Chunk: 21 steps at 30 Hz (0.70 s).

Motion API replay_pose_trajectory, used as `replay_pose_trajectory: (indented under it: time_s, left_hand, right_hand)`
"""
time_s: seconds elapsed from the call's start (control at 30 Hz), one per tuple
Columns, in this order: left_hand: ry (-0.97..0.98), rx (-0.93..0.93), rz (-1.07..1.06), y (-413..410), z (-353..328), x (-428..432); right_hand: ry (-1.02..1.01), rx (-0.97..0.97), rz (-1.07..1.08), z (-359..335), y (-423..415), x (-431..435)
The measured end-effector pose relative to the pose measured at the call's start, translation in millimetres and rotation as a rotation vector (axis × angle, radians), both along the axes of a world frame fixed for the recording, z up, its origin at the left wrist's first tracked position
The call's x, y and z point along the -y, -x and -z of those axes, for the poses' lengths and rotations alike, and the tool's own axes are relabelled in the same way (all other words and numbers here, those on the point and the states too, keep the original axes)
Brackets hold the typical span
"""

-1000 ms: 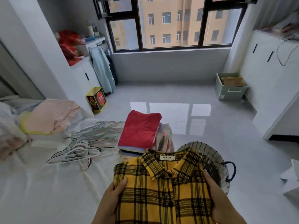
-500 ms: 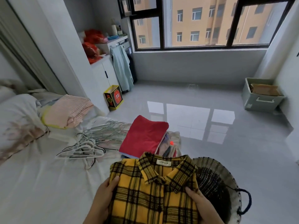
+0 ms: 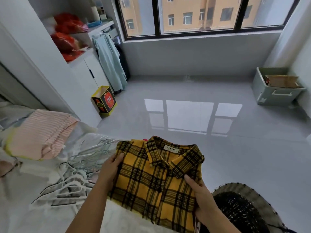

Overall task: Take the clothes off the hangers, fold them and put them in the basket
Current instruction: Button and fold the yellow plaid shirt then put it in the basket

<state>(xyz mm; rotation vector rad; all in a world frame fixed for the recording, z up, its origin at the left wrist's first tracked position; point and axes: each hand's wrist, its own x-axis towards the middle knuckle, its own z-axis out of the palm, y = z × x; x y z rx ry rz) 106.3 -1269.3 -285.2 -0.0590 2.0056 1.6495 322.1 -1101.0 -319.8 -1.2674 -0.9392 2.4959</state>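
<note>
You are gripping the folded yellow plaid shirt (image 3: pixel 158 182) by its side edges, left hand (image 3: pixel 111 169) and right hand (image 3: pixel 202 200) well apart with thumbs on top, probably so the fold is keeping its shape. You are holding it over the bed (image 3: pixel 25 212), just left of the woven basket (image 3: pixel 252 192). Bare hangers (image 3: pixel 75 179) are lying further left.

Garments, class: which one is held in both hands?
The yellow plaid shirt, gripped by left hand and right hand; the pink striped garment lies on the bed, the pale green garment hangs by the cabinet.
</note>
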Motion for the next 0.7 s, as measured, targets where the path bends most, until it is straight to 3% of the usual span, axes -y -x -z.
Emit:
replay_pose_trajectory:
  time_s: [0.3, 0.43, 0.7]
  left_hand:
    - [0.303, 0.18, 0.384, 56.4, 124.4, -8.6]
    - [0.32, 0.208, 0.38, 58.9, 153.4, -10.6]
    - [0.329, 0.297, 0.373, 68.8, 159.4, -26.6]
  right_hand:
    - [-0.159, 0.253, -0.066, 99.2, 63.3, -28.1]
    - [-0.25, 0.334, -0.108, 154.9, 54.4, -31.5]
    - [-0.122, 0.355, -0.1, 139.3, 74.1, -27.2]
